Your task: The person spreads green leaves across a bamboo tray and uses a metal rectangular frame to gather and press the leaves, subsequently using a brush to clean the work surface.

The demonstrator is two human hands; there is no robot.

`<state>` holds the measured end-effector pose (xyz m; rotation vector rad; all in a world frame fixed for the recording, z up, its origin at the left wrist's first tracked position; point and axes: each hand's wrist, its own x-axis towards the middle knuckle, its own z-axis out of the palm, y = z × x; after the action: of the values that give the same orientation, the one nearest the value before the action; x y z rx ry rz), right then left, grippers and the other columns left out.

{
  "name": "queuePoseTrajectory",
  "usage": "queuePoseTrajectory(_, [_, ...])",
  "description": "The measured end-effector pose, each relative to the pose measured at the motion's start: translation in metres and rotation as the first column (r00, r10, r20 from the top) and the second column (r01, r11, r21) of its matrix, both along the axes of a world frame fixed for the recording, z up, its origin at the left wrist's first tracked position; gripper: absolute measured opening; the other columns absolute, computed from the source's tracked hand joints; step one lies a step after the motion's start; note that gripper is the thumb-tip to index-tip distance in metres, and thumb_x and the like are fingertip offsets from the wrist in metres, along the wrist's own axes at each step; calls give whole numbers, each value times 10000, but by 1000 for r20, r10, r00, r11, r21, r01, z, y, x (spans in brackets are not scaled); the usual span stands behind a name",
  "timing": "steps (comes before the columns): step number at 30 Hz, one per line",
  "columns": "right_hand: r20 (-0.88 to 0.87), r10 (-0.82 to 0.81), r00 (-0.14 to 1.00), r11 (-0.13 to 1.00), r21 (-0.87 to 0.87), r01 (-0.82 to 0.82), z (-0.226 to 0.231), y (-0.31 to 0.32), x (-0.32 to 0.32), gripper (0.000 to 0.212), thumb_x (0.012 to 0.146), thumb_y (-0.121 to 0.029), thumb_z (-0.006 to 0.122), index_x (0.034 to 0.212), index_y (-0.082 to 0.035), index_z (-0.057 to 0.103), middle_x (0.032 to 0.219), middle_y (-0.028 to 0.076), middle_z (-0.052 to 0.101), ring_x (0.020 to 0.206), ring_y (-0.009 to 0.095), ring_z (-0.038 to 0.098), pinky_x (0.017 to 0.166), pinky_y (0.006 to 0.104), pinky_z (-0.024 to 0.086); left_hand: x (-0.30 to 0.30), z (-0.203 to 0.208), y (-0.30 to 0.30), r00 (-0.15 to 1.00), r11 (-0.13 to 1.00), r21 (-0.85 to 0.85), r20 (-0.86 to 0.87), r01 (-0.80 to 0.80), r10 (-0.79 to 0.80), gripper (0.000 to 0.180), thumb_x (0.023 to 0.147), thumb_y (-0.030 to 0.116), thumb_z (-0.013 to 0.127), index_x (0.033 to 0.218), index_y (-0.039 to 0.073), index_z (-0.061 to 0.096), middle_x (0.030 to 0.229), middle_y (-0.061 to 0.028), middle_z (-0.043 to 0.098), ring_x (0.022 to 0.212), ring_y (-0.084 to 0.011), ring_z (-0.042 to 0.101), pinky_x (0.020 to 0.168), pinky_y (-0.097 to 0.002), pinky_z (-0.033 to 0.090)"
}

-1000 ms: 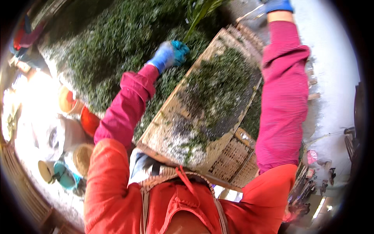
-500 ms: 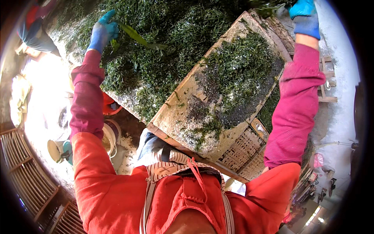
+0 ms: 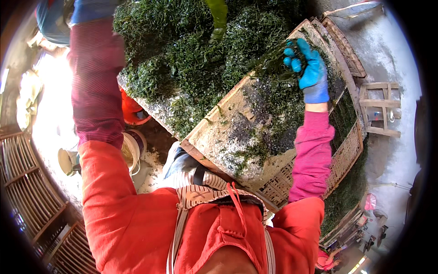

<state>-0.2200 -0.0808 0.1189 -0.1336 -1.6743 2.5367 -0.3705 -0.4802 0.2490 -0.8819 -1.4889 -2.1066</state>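
Right hand (image 3: 312, 68) swung nearer from far right, now above tan board (image 3: 203, 137), fingers grasping seaweed (image 3: 278, 61), so handling's at the board. Left hand (image 3: 93, 9) shifted far left, fingers cropped, can't tell.

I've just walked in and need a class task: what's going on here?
A person's gloved right hand holds some green strands over a board strewn with more. The left hand is cut off at the upper left edge, so its grip can't be seen. A green heap lies beside the board.
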Motion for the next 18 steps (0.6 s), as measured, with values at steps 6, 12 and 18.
queuePoseTrajectory(6, [186,-246,951,969,45,242,-40,-23,28,332,928,-295,727,964,34,713,852,196,743,571,247,671,498,301,518,11,-60,17,984,640,-758,-12,-123,176,294,939,129,660,1224,60,681,793,-11,690,686,-126,649,657,-254,542])
queuePoseTrajectory(12, [271,-271,924,955,-45,293,-64,-40,56,345,950,-324,702,995,18,709,838,195,739,582,249,680,510,309,541,24,-290,96,951,-318,-923,129,219,281,364,879,374,716,1008,35,737,1022,-190,742,962,-342,724,837,-438,582])
queuePoseTrajectory(18, [349,-321,880,939,-8,345,-72,-29,94,326,961,-312,688,1028,7,703,854,186,742,571,240,680,487,302,533,-3,-236,97,830,581,-654,554,485,-69,242,867,50,594,1049,33,752,771,-17,702,548,-108,588,505,-255,486])
